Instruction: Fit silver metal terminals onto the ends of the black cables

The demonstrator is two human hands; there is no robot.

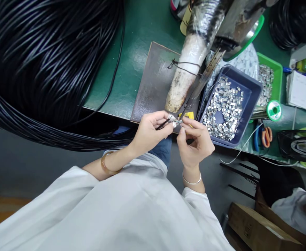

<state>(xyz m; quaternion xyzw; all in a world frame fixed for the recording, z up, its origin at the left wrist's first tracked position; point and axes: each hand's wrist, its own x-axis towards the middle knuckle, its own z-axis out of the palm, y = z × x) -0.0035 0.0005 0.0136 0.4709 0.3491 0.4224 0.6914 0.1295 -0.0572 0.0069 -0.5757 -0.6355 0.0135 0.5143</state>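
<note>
My left hand (154, 130) pinches a thin black cable (163, 123) near its end, thumb against fingers. Between the two hands is a small shiny metal piece (178, 122), which the closed fingertips of my right hand (194, 139) grip. Whether the cable end sits inside the metal piece is too small to tell. Just behind the fingertips lies something yellow (188, 115), partly covered by my right hand. A white, plastic-wrapped tube (185, 75) with a stained end comes down close above my hands. Beside it a narrow metal bar (205, 76) slants toward them.
A big coil of black cable (43, 52) fills the left. To the right, a dark blue tray (249, 92) holds many small metal pieces, with a green tray (278, 75) behind it. Pliers (266, 136), a solder spool (274, 110) and papers (303, 90) lie farther right.
</note>
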